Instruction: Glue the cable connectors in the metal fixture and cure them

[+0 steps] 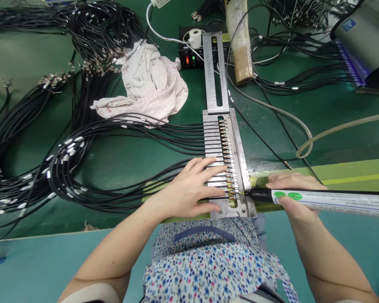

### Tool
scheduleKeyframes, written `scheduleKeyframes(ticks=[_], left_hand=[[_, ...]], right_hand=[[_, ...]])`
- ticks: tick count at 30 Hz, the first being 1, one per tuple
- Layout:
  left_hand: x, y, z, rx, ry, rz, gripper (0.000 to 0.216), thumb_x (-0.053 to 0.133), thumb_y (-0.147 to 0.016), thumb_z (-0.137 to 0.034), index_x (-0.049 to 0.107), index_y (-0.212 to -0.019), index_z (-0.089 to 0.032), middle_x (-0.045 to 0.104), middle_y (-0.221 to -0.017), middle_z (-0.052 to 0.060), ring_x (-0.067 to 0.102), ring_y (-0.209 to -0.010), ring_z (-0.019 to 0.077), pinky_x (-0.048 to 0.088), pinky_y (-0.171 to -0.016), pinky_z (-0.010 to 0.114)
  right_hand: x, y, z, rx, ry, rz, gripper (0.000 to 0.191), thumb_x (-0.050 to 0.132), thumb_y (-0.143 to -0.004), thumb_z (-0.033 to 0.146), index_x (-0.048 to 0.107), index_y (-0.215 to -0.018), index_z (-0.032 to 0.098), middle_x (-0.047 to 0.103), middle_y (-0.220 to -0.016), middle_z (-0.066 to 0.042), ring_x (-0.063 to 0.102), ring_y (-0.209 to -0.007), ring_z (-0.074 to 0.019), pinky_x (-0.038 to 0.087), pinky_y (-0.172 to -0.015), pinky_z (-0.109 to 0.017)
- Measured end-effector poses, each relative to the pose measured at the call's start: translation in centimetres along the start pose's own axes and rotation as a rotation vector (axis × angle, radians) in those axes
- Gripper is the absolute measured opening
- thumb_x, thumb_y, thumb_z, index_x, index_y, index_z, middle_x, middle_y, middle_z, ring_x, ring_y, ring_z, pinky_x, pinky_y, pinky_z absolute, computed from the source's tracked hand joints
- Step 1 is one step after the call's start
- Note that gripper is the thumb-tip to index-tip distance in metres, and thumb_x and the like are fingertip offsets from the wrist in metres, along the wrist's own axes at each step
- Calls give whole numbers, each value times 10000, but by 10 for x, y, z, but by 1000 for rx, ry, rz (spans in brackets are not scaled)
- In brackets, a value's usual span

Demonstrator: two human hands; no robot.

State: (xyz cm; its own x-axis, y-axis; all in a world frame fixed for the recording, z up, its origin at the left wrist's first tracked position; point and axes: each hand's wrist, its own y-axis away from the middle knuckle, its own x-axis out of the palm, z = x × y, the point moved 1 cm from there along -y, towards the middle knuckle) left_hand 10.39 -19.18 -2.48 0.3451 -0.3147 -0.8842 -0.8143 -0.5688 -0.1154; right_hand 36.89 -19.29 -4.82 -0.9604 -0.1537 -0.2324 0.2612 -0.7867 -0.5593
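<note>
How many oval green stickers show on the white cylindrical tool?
2. One oval green sticker sits nearer the black nose; the second sticker is beside it, on the white cylindrical tool in the right hand. Others may be hidden.

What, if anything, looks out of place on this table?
The crumpled cloth, with pinkish patches, looks a little odd: it lies heaped on the green table against black cables, while those in the metal holder sit in a tidy row. No obvious spill shows.
</note>
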Motion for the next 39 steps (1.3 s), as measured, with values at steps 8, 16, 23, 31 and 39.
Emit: scheduleKeyframes(ticks=[8,16,23,31,39], left_hand=[[-1,0,0,1,1,3,335,524,-845,-494,656,-1055,-269,393,-1401,98,225,-1328,348,233,-1024,550],[-1,1,0,-6,-5,9,344,511,-849,-505,656,-1059,-274,388,-1405,92,222,-1332,341,227,-1030,539],[0,1,0,3,4,2,342,522,-845,-497,655,-1061,-268,394,-1399,98,231,-1325,343,233,-1026,543],[-1,0,1,1,2,6,335,532,-839,-495,659,-1052,-269,391,-1403,97,234,-1322,349,236,-1021,557],[-2,0,-1,40,-27,30,320,526,-844,-482,665,-1037,-268,404,-1398,98,221,-1330,356,226,-1021,568]], right_hand=[[2,-2,3,-14,40,-16,257,620,-677,232,722,-913,243,649,-644,1,580,-505,-163,489,-472,-307],[2,-5,3,-43,20,1,281,601,-684,227,716,-940,253,611,-575,9,541,-450,-160,472,-436,-309],[2,-5,5,-5,23,-4,251,612,-676,252,722,-903,246,626,-578,2,555,-448,-171,479,-439,-319],[-3,6,-5,5,-54,-136,307,586,-665,227,731,-936,231,665,-684,-37,606,-568,-207,493,-501,-360],[3,-2,0,-32,-153,36,282,583,-640,201,717,-886,164,518,-497,-5,419,-376,-126,333,-366,-283]])
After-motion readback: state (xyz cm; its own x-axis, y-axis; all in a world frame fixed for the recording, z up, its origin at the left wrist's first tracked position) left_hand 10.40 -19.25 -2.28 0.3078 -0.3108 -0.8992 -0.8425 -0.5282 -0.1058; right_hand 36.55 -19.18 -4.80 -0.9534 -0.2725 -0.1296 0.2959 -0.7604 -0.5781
